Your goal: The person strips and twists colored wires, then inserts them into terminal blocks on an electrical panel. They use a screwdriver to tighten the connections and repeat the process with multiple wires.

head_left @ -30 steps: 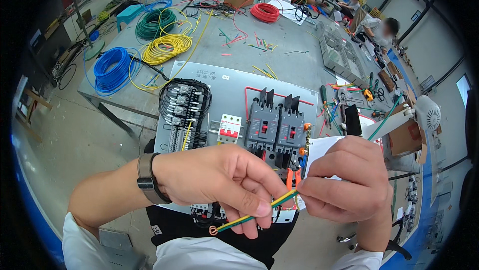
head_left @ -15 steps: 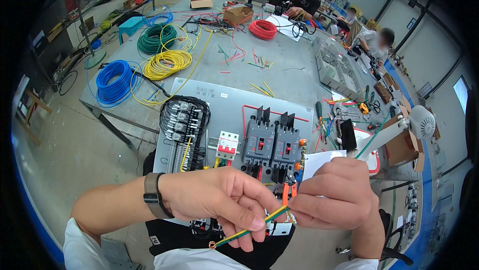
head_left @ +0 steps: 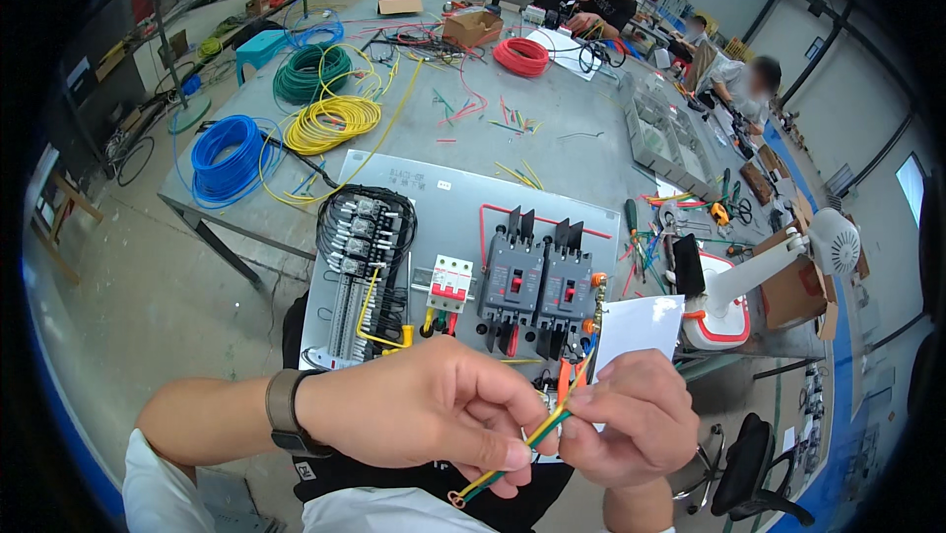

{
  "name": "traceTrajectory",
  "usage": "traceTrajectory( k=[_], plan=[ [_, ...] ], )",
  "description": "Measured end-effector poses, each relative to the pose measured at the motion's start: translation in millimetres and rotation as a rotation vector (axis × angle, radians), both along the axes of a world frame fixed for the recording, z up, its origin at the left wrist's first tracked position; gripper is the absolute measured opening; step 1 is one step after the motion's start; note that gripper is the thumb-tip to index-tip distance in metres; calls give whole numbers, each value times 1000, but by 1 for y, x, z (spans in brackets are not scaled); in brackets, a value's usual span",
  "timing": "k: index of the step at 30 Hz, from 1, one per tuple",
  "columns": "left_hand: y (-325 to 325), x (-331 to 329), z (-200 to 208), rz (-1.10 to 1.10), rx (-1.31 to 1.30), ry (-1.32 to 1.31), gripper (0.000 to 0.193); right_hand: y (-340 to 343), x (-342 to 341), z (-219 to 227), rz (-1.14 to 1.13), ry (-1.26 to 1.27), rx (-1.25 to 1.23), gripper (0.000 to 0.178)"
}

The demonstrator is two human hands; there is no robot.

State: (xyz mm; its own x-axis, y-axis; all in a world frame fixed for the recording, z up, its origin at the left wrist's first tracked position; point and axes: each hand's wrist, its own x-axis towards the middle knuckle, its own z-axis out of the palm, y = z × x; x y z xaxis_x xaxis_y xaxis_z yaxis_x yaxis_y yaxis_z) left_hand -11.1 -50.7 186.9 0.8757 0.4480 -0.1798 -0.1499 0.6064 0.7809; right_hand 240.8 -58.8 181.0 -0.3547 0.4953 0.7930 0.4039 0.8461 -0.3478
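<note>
My left hand (head_left: 424,410), with a dark watch band on the wrist, is closed on a yellow-and-green wire (head_left: 537,432) between thumb and fingers. A bare copper loop (head_left: 456,499) forms the wire's lower end. Close by, my right hand (head_left: 631,420) pinches the same wire farther up, and a thin yellow length runs up past its fingertips. Behind the hands lies a grey mounting plate (head_left: 473,183). It carries two dark circuit breakers (head_left: 512,282), a small white-and-red breaker (head_left: 450,282) and a terminal strip (head_left: 350,306) with black wires. Orange-handled pliers (head_left: 565,380) show partly between the hands.
Blue (head_left: 229,161), yellow (head_left: 333,125), green and red wire coils lie on the metal table, with wire scraps between them. At right are a white sheet (head_left: 639,326), hand tools, a grey parts tray (head_left: 670,134) and a white arm with a round vented head (head_left: 836,240). Other people work beyond.
My right hand has moved left and slightly down, and its grip on the wire has changed. The green length that stuck out past it no longer shows. The copper loop has shifted right.
</note>
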Motion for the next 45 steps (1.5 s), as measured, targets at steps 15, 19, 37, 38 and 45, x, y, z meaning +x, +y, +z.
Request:
traceTrajectory(
  k=[15, 19, 37, 38, 45],
  plan=[
    [-1, 2, 0, -34, -1, 74, 23, -33, -15, -34, 2, 381, -374, 29],
    [-9, -6, -1, -27, -63, 8, 24, -34, -8, -29, 68, 303, -426, 32],
    [-76, -114, -59, 794, 19, -230, 32, 156, 59, -65, -356, 15, -405, 14],
    [-84, -119, -60, 824, 9, -257, 33, 184, 53, -82, -318, -9, -404, 15],
    [-112, -155, -77, 742, -68, -531, 36, 242, 44, -122, -237, -389, -168, 21]
  ],
)
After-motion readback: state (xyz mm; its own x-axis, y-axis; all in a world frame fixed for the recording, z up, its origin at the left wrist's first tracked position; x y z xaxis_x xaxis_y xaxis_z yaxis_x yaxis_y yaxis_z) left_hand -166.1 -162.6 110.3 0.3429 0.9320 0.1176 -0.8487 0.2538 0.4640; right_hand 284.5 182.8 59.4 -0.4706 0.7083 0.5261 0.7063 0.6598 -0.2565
